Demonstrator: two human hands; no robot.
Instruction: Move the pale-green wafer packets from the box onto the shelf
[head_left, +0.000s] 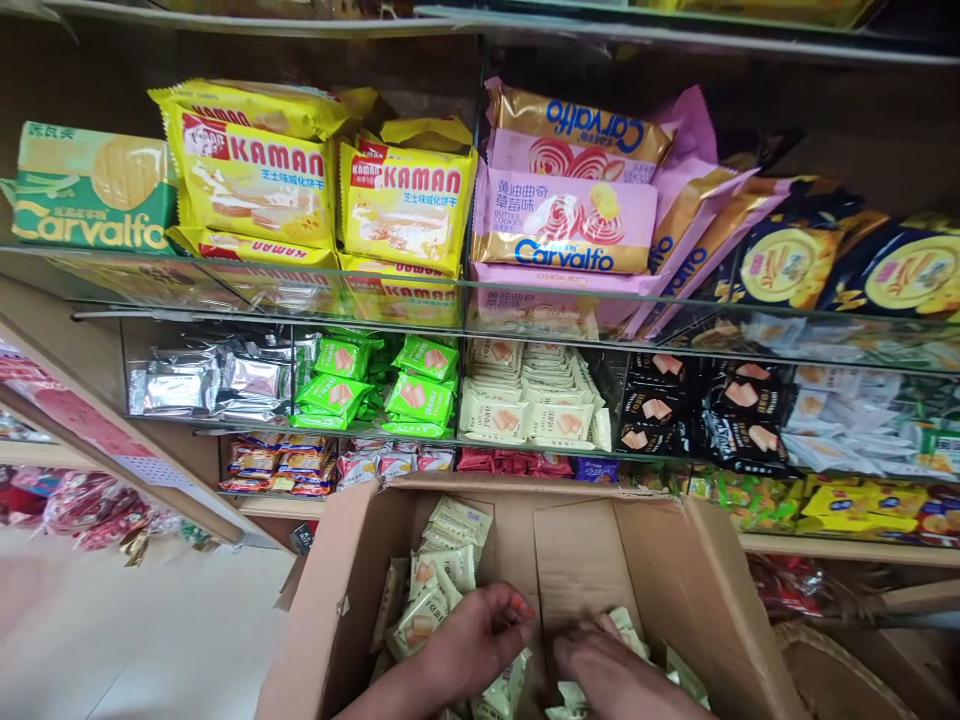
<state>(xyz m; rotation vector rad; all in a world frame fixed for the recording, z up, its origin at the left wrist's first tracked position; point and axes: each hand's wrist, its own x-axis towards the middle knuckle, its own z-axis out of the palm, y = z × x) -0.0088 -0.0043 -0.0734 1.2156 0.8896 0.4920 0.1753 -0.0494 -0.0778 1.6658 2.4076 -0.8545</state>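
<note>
A brown cardboard box (577,555) stands open in front of me, holding small pale green snack packets (442,570) with a biscuit picture. My left hand (484,635) hovers over the packets on the left side, fingers curled and a gap between thumb and fingertips; I see nothing in it. Deeper on the right, my right hand (600,660) is curled down over a pale green snack packet (628,632), which sticks out past its fingers. The right fingertips are partly hidden, so the grip shows only in part.
Behind the box, the lower glass-fronted shelf holds matching pale green packets (525,400), bright green packets (416,390), silver packets (180,380) and black packets (660,405). Above sit yellow wafer bags (259,190) and pink cookie bags (566,220). A basket rim (832,650) is at lower right.
</note>
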